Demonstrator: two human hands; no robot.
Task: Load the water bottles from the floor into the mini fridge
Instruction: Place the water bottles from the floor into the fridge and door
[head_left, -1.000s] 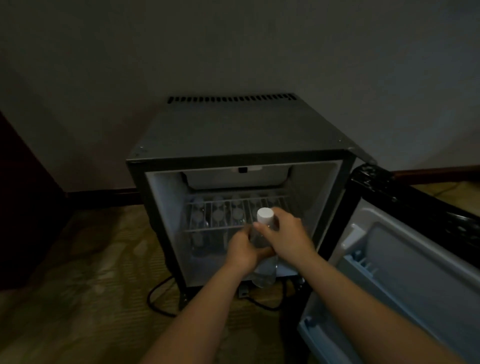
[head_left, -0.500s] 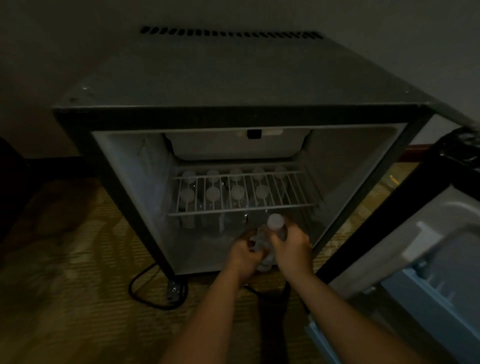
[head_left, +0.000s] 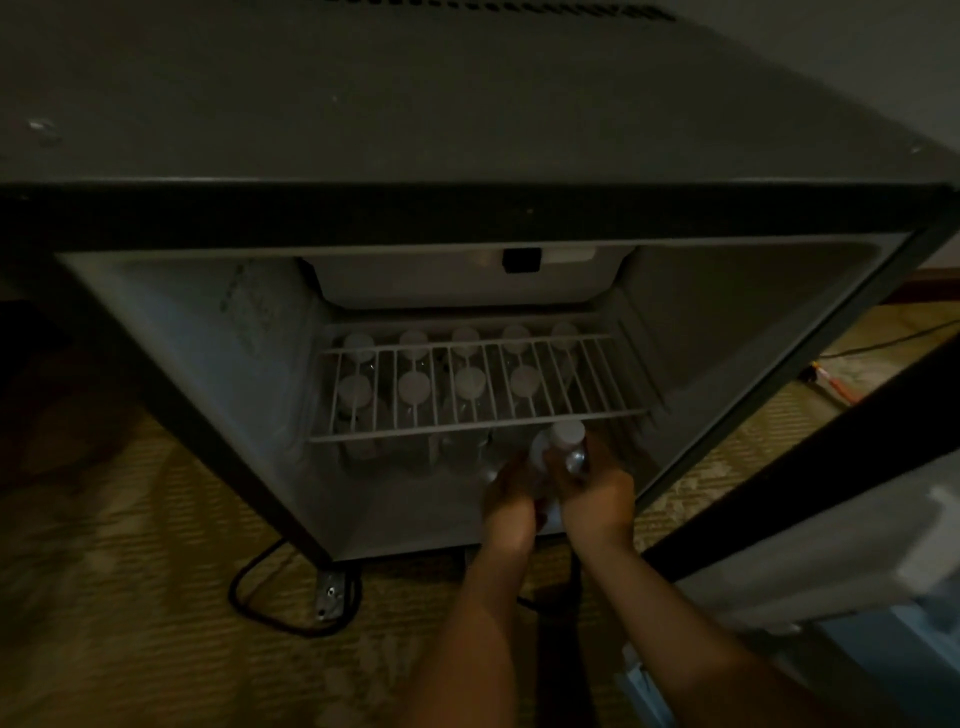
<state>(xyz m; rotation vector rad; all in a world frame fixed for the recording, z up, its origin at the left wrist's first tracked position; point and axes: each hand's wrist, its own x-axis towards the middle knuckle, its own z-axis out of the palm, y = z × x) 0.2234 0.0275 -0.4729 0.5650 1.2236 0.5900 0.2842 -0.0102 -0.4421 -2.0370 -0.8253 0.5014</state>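
The clear plastic water bottle with its round white cap (head_left: 567, 435) sits between our two hands, just inside the open grey mini fridge (head_left: 197, 364), below the front edge of the white wire shelf (head_left: 467, 423). Our left hand (head_left: 511, 501) curls around its left side. Our right hand (head_left: 597, 496) wraps its neck from the right, both arms stretched forward. Behind, under the shelf, white-capped bottles (head_left: 414, 387) stand in rows. The pale plastic-lined door (head_left: 831, 551) hangs open at right.
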